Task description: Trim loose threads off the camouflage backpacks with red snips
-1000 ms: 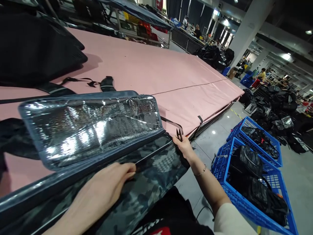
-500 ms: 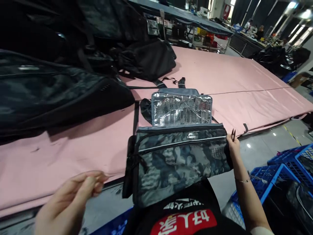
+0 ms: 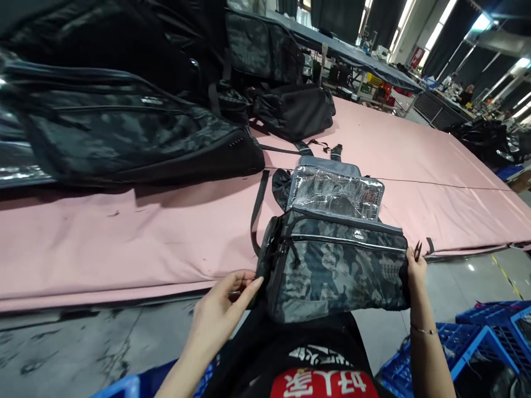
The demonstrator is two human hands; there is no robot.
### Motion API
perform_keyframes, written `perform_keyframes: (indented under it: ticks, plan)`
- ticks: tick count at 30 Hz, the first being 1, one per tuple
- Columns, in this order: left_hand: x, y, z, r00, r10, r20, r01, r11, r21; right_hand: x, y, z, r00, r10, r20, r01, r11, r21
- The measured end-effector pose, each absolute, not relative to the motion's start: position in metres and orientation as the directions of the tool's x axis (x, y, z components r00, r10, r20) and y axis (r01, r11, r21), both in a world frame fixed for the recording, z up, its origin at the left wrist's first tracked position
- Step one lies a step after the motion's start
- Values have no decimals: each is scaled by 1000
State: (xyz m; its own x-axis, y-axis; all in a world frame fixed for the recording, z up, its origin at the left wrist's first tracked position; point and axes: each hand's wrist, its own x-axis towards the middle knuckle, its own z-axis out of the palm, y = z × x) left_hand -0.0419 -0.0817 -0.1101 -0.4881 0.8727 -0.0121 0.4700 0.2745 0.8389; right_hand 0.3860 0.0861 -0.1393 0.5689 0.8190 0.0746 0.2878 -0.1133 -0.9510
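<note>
A dark grey camouflage cooler backpack [image 3: 344,271] lies at the table's front edge, against my body. Its silver-lined lid [image 3: 336,190] is folded open away from me, and shoulder straps stick out beyond it. My left hand [image 3: 224,304] pinches the black left side of the bag between thumb and fingers; the exact part gripped is partly hidden. On the other side, my right hand [image 3: 416,268] grips the bag's right edge. Small dark thread snips [image 3: 417,250] also sit in that hand, their points upward.
Large black and camouflage bags [image 3: 141,130] are piled on the left of the pink-covered table [image 3: 166,243]. Another black bag [image 3: 294,110] lies behind. Blue plastic crates [image 3: 464,345] stand on the floor at right. People work in the far background.
My left hand has come rightward from beside the bag and now holds its left side. The right hand keeps its grip. The view has shifted left, showing more of the piled bags.
</note>
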Motion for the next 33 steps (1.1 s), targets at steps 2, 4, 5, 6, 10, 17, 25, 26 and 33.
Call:
perform_keyframes:
  ticks: [2,4,5,6,10,17,25,26,33]
  plan:
    - [-42,-81,-113,-519,854,-16,438,282,854,390,88,-143,575,814,79,306,-125,-944]
    - [-42,-80,-115,-552,834,-11,405,280,870,394,89,-147,577,812,84,328,-136,-935]
    - [-43,-80,-117,-566,825,-8,388,275,880,395,90,-148,577,812,86,340,-143,-929]
    - [-43,-80,-119,-574,819,-10,366,267,891,397,90,-149,576,813,88,353,-151,-923]
    - [-44,-82,-131,-556,830,-46,233,209,950,401,93,-150,562,822,91,410,-182,-894]
    - [-38,-97,-135,-581,812,-47,111,137,984,402,89,-142,575,811,105,498,-246,-831]
    - [-13,-104,-129,-473,838,273,279,-151,948,417,78,-123,607,775,176,596,-297,-746]
    - [-9,-104,-129,-439,858,266,285,-148,947,419,78,-121,607,773,182,602,-299,-740]
    - [-11,-90,-129,-370,920,130,333,1,943,417,74,-109,576,791,207,602,-239,-762]
